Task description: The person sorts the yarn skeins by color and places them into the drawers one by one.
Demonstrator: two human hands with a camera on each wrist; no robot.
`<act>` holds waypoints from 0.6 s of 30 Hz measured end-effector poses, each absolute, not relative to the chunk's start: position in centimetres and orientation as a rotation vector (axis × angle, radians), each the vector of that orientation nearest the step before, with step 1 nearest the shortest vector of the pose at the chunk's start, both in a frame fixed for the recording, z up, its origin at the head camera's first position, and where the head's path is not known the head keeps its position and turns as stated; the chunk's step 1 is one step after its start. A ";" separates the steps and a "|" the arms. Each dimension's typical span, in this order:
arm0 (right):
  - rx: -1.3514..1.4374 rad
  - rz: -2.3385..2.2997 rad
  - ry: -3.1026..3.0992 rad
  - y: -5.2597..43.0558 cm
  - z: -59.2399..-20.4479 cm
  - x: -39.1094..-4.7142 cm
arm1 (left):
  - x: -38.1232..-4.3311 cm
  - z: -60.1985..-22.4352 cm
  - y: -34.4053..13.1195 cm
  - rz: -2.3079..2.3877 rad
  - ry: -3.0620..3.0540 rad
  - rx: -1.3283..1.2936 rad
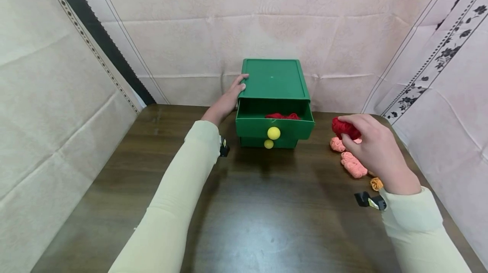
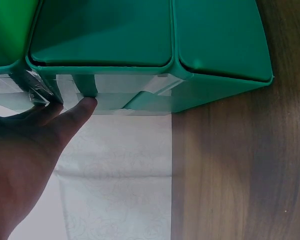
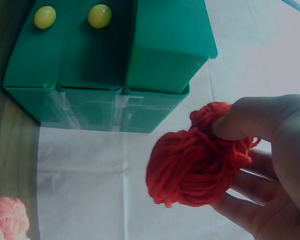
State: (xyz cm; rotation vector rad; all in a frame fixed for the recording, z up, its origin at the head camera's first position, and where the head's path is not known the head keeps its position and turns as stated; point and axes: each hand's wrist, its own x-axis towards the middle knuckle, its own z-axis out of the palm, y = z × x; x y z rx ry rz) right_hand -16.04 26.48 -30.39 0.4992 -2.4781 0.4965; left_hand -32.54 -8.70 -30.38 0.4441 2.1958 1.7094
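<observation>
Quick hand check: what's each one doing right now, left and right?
Left hand: open, fingers touching the side of the green plastic drawer box.
Right hand: closed, holding a red bundle of yarn between thumb and fingers.

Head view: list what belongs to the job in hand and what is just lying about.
In the job, it seems:
red yarn bundle, in the right hand
green drawer unit, left hand on its side
top drawer, open
red yarn inside it

Lying about, though possibly wanted later:
pink yarn bundles
orange yarn bundle
</observation>
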 end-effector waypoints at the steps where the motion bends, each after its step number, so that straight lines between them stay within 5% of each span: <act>1: 0.506 0.496 -2.457 26.4 -30.3 -16.1 | -32.6 -30.4 -8.7 1.710 2.193 0.441; 18: 0.570 0.556 -2.217 23.8 -29.3 -17.5 | -32.6 -30.4 -8.7 1.724 2.189 0.446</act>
